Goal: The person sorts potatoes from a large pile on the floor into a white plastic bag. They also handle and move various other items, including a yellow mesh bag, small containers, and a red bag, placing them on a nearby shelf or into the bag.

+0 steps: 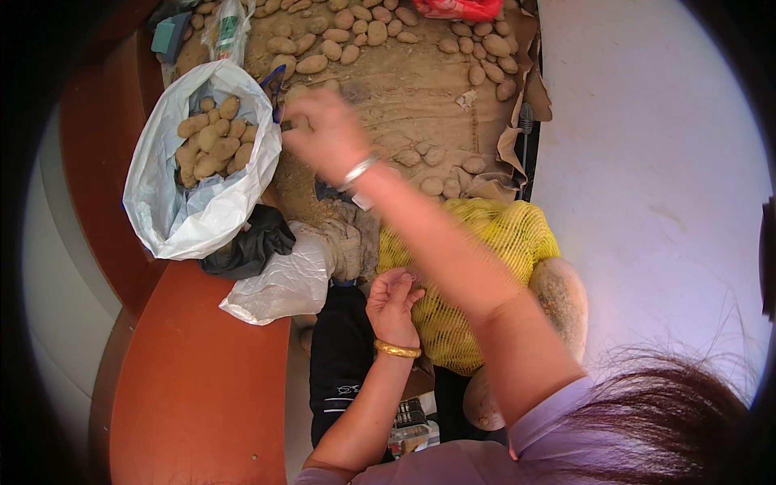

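Note:
My right hand (327, 133), blurred and with a silver bangle at its wrist, reaches across to the right rim of a white plastic bag (151, 200). Its fingers are curled; whether they hold anything is unclear. Inside the wide-mouthed bag lies a pile of small potatoes (209, 136). A dark blue strap or handle (277, 82) stands beside the rim, close to those fingers. My left hand (394, 303), wearing a gold bangle, hovers at the left side of a yellow mesh sack (473, 327). Its thumb and fingers are drawn together, and blur hides anything between them.
Loose potatoes (376, 31) lie across dusty brown cardboard (394, 109). A black plastic bag (254, 242) and a crumpled translucent sheet (285, 279) overlap a reddish-brown board (206, 376). Large pale gourds (564, 303) rest by the sack. A white surface (636, 182) runs along the right.

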Motion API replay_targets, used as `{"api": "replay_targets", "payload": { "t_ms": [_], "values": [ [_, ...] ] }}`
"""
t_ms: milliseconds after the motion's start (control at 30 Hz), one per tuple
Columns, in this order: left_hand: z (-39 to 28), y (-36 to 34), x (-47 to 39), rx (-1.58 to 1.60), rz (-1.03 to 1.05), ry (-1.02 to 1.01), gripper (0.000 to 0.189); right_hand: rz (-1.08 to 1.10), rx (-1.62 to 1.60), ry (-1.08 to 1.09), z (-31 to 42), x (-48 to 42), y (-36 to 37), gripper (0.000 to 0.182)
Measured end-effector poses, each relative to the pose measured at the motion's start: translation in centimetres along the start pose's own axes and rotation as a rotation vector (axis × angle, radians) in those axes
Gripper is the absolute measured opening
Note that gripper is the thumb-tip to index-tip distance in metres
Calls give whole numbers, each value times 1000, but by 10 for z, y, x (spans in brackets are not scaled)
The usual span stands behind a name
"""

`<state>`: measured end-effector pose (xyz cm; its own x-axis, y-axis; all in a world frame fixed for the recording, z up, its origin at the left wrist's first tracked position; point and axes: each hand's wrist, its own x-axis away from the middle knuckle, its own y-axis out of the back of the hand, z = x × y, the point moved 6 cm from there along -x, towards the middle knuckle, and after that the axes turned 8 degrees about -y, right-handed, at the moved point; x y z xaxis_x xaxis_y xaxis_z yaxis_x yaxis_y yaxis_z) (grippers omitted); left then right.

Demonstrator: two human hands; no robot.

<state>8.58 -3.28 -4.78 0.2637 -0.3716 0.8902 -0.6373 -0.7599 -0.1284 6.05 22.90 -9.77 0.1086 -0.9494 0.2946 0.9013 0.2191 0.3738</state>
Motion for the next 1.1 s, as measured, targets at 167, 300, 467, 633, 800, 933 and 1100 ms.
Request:
{"api": "replay_targets", "payload": {
  "t_ms": [167,300,467,633,800,933,1100],
  "values": [
    [0,4,5,10,-19,5,10,554,1033,-455,-171,32,99,18],
    [3,-3,3,-5,18,11,10,762,1260,-650,-245,56,148,25],
    [1,-1,1,6,5,7,11,566,1097,-609,-260,48,162,33],
    [2,-1,4,-8,7,2,11,780,830,-519,-233,54,125,26],
    [1,-2,4,-9,11,0,11,1003,1030,-445,-220,78,78,27],
    [3,-3,5,-3,15,8,11,1007,859,-425,-251,83,78,52],
    [2,-4,4,-6,10,7,11,956,899,-325,-247,83,76,51]
  ]
}}
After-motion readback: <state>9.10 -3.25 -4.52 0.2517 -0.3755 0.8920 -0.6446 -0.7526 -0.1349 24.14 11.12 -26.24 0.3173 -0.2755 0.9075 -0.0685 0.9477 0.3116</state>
